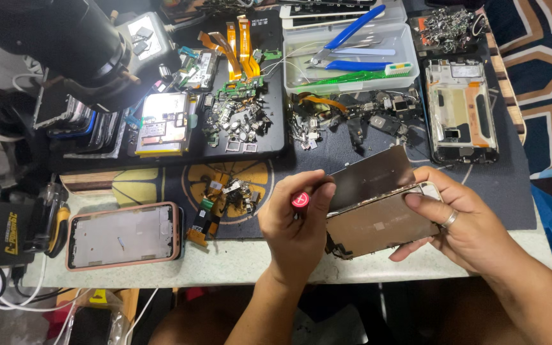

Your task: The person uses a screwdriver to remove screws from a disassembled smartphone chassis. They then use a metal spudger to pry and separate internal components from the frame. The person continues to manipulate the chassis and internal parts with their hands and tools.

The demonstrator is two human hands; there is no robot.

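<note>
My right hand (461, 223), with a ring on one finger, grips an opened phone (378, 223) by its right edge above the table's front. A thin metal plate (372, 176) stands lifted off the phone's top at an angle. My left hand (292, 220) is closed around a small tool with a red end cap (300, 199), and its tip sits at the phone's left edge, under the lifted plate.
A pink-edged phone frame (122, 235) lies front left. A dark tray (269, 144) holds loose small parts and orange flex cables (237, 45). Blue-handled pliers (352, 38) rest in a clear box. A stripped phone frame (462, 110) lies back right; a black microscope (65, 38) looms left.
</note>
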